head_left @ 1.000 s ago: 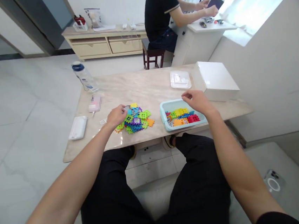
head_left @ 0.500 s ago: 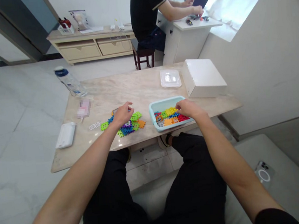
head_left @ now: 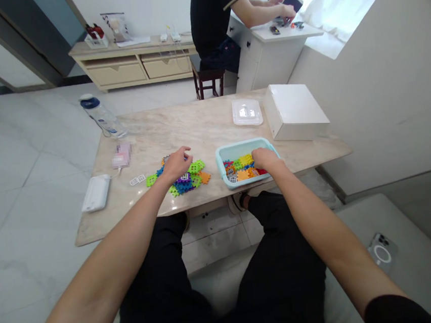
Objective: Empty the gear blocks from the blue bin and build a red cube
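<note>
My left hand hovers over a heap of coloured plastic interlocking building tiles on the table, its visible fingers bent and apart with nothing seen between them. My right hand reaches down into a light-blue plastic basket. Its fingers are curled together, and their tips are hidden among the tiles. Inside the basket, yellow tiles, orange tiles, and green, blue and red ones lie sorted roughly by colour. White lattice pieces rest left of the heap.
A clear plastic container and a white box stand behind the basket. On the left are a water bottle, a blurred pink item and a white power bank. Another person sits at a white cabinet.
My right hand has moved slightly left and lower into the basket, now covering more of the red tiles. The left hand stays over the heap. The view has shifted slightly.
</note>
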`<state>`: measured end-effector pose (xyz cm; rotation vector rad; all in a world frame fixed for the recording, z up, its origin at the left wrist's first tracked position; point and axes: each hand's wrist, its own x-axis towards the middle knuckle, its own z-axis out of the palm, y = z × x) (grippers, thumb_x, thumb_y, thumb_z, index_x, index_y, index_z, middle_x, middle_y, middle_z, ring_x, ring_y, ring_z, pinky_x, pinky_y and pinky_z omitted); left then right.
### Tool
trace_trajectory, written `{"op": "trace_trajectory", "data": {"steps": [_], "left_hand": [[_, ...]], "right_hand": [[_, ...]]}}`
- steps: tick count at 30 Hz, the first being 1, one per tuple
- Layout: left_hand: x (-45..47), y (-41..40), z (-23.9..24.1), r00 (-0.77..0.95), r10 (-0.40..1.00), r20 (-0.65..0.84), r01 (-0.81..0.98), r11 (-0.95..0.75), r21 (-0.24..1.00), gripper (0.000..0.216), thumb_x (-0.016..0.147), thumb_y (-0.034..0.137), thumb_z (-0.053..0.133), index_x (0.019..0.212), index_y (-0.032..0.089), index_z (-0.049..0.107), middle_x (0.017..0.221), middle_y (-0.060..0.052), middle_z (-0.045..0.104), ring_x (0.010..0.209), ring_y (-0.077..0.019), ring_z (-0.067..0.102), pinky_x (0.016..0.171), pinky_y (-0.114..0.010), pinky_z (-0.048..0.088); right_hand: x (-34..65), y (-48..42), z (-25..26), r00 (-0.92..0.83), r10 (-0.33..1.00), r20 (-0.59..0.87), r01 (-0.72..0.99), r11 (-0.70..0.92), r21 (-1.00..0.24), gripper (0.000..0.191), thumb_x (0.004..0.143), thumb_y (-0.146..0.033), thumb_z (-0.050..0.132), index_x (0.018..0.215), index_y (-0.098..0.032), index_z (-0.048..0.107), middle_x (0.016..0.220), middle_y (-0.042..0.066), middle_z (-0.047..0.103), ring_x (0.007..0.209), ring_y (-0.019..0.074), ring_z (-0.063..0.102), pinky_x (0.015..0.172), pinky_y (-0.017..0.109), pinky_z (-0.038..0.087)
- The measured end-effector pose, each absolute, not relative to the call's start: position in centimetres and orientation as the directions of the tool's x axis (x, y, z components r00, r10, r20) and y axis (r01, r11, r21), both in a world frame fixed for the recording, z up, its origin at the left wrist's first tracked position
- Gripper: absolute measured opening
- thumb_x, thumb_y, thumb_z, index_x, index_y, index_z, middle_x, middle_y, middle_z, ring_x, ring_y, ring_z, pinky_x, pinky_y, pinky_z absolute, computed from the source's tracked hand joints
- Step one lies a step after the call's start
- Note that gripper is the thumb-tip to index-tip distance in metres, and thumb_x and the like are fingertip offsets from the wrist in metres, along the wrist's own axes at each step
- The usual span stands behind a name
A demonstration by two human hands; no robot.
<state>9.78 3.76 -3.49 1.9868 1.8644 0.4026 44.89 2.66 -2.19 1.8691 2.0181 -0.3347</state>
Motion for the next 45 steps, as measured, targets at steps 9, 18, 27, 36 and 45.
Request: {"op": "trace_trajectory", "data": {"steps": [9,18,27,36,45], "left_hand": [[8.5,3.4,-3.9,0.056,0.995,-0.087,0.895,-0.011,0.445,0.048,0.102,0.033,0.061,0.148,0.017,0.068,0.119,-0.012,0.085,0.113,-0.0296,0.077,0.104,-0.037,0.054],[8.3,3.4,-4.3,0.074,0.993,-0.093,0.899,-0.026,0.437,0.046,0.102,0.033,0.062,0.144,0.017,0.071,0.116,-0.013,0.085,0.108,-0.0309,0.078,0.101,-0.037,0.055],[8.1,3.2,-4.3,0.053,0.993,-0.106,0.905,-0.003,0.425,0.05,0.1,0.03,0.063,0.148,0.018,0.069,0.117,-0.012,0.086,0.111,-0.0305,0.078,0.101,-0.035,0.056],[8.3,3.3,-4.4,0.075,0.99,-0.12,0.91,-0.019,0.414,0.049,0.101,0.03,0.061,0.147,0.016,0.07,0.119,-0.014,0.085,0.109,-0.0313,0.079,0.101,-0.037,0.056],[8.1,3.4,-4.7,0.094,0.989,-0.116,0.901,-0.035,0.432,0.042,0.101,0.032,0.061,0.138,0.019,0.076,0.115,-0.012,0.086,0.106,-0.0293,0.079,0.097,-0.036,0.057]], "right_hand": [[44.1,2.8,-2.7,0.001,0.895,-0.447,0.993,0.053,0.11,0.049,0.084,-0.009,0.081,0.133,-0.008,0.081,0.13,0.028,0.08,0.123,0.0379,0.08,0.101,0.039,0.064],[44.4,2.8,-3.0,-0.028,0.888,-0.459,0.989,0.092,0.116,0.049,0.084,-0.01,0.082,0.133,-0.008,0.081,0.129,0.029,0.08,0.124,0.0374,0.079,0.102,0.037,0.063],[45.6,2.9,-3.0,-0.094,0.906,-0.413,0.984,0.146,0.097,0.043,0.088,-0.019,0.081,0.131,-0.016,0.083,0.132,0.022,0.08,0.119,0.0347,0.08,0.098,0.036,0.062],[46.0,3.3,-2.3,-0.136,0.941,-0.309,0.99,0.138,-0.015,0.041,0.089,-0.028,0.081,0.129,-0.022,0.085,0.129,0.015,0.083,0.115,0.0301,0.079,0.092,0.03,0.059],[45.8,3.1,-2.7,-0.142,0.905,-0.4,0.987,0.158,0.007,0.041,0.09,-0.022,0.082,0.131,-0.021,0.086,0.131,0.017,0.082,0.116,0.03,0.079,0.095,0.03,0.059]]}}
